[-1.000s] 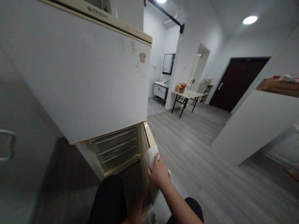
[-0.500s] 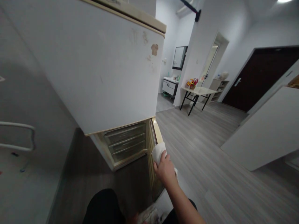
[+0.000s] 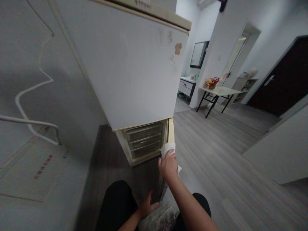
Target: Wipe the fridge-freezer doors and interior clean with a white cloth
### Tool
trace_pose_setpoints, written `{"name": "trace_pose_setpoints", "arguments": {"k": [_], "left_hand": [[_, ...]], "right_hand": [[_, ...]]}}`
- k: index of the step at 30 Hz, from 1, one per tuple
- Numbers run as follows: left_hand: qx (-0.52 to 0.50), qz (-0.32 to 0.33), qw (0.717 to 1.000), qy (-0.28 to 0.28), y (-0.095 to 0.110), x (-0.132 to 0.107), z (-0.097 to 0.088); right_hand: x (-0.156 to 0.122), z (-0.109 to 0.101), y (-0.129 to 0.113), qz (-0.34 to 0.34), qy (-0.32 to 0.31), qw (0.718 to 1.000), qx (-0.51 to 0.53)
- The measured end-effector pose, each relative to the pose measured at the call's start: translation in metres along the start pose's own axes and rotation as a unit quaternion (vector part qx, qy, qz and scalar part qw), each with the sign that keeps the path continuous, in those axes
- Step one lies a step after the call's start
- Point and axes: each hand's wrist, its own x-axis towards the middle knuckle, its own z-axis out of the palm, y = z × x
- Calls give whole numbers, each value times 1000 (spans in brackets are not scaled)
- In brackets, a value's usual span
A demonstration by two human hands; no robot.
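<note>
Watching over the head feed, I note the view has swung left over the last second: more of the wall now shows, with a white pipe near it. The refrigerator stands ahead, its lower door ajar and clear-fronted drawers visible inside.

Right hand: unchanged in its hold, fingers bent over a white cloth, gripping it at the door's cream edge. I make out no clear slide of the cloth along that edge. Fingertips on the far side hidden.

Left hand: the main change. Half a second ago barely in frame; now up between the knees, fingers spread, holding nothing I can see. Crumpled plastic lies just beside it; contact, cannot tell.

My reading: the wiping rests with the right hand alone, leaving the left free near the door's inner side.
</note>
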Motion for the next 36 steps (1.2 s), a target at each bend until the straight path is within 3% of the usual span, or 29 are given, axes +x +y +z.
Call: {"name": "trace_pose_setpoints", "arguments": {"k": [4, 7, 13, 16, 18, 20, 22, 24, 26, 29, 32, 36], "left_hand": [[-126, 63, 985, 96, 37, 3, -30], [-178, 76, 975, 109, 53, -1, -46], [-197, 20, 973, 118, 35, -13, -48], [-208, 38, 964, 163, 30, -13, -46], [-235, 48, 947, 214, 33, -9, -54], [-271, 49, 925, 263, 40, 0, -73], [-285, 37, 910, 299, 47, 11, -101], [-288, 27, 898, 331, 54, 21, -133], [-288, 32, 886, 361, 60, 29, -166], [-287, 56, 873, 390, 72, 38, -211], [-292, 68, 865, 403, 88, 52, -245], [-307, 57, 849, 426, 106, 74, -270]], "right_hand": [[3, 3, -20, -8, 9, 1000, -26], [2, -3, -29, -17, 2, 999, -42], [-9, -16, -28, -69, -56, 996, 8], [-20, -8, -27, -111, -78, 989, 62], [-30, 4, -26, -165, -119, 971, 128], [-42, 19, -23, -225, -169, 924, 258], [-53, 32, -14, -245, -247, 835, 426], [-63, 42, 3, -202, -322, 723, 576], [-67, 48, 30, -116, -347, 649, 667], [-66, 52, 90, 51, -303, 621, 721], [-65, 61, 164, 205, -307, 593, 716], [-86, 91, 244, 264, -310, 510, 758]]}}
